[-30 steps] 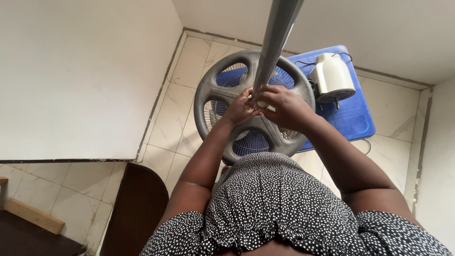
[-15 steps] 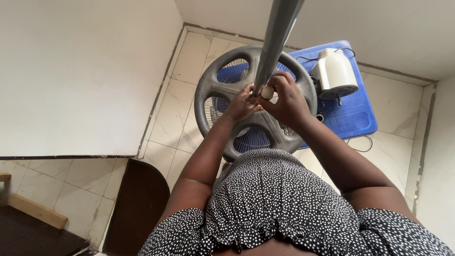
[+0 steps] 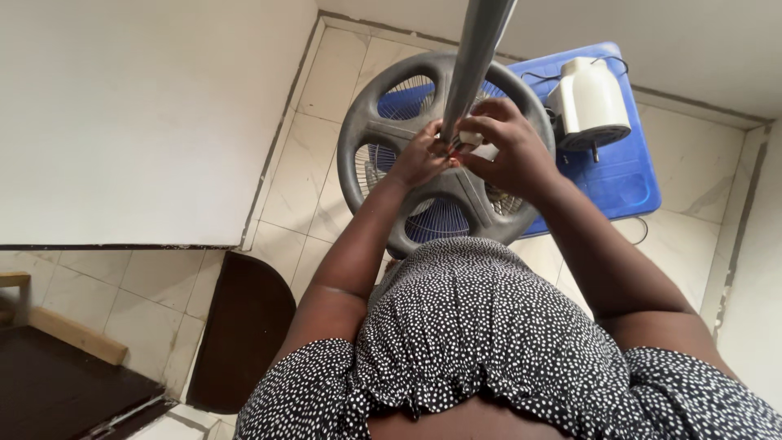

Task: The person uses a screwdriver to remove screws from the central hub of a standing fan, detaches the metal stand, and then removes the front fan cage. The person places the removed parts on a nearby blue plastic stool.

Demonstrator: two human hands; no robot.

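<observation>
A grey metal pole (image 3: 475, 57) rises toward me from the hub of a round grey fan base (image 3: 354, 138) on the tiled floor. My left hand (image 3: 419, 159) is closed around the pole low down, just above the hub. My right hand (image 3: 511, 151) pinches a small white knob (image 3: 472, 139) against the pole's right side. The two hands touch at the fingertips. A wire fan grille (image 3: 440, 226) with blue behind it shows through the gaps in the base. The joint itself is hidden by my fingers.
A blue plastic board (image 3: 623, 175) lies on the floor behind the base, with a white fan motor housing (image 3: 590, 102) and a black cord on it. White walls close in left and right. A dark brown rounded panel (image 3: 244, 326) stands at lower left.
My right hand has shifted its grip on the white knob, fingers now higher on the pole. The view has tipped slightly, so base and blue board sit higher in the picture.
</observation>
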